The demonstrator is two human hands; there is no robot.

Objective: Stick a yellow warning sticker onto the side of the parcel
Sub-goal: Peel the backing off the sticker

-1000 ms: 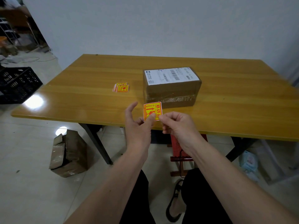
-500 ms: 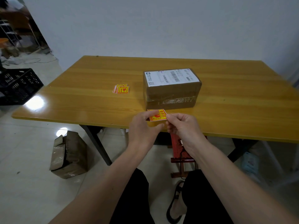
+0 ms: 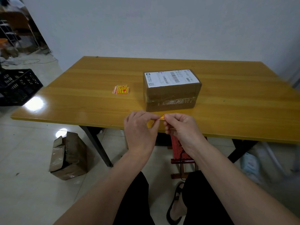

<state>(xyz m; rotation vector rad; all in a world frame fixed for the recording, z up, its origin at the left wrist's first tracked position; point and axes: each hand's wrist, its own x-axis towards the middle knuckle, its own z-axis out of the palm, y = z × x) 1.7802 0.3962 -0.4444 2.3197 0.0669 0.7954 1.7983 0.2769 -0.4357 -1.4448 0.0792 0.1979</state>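
A brown cardboard parcel (image 3: 172, 93) with a white shipping label on top stands on the wooden table (image 3: 235, 101). Just in front of its near side, over the table's front edge, my left hand (image 3: 140, 129) and my right hand (image 3: 180, 127) pinch one yellow and red warning sticker (image 3: 162, 117) between their fingertips. The sticker lies almost flat and is mostly hidden by my fingers. It does not touch the parcel.
A small pile of the same stickers (image 3: 121, 90) lies on the table left of the parcel. An open cardboard box (image 3: 69, 155) sits on the floor at the left. A black crate (image 3: 16, 86) is further left. A red stool (image 3: 180, 150) stands under the table.
The sticker went from upright and facing me to tilted nearly flat. Both hands closed in on it and came together near the table's front edge.
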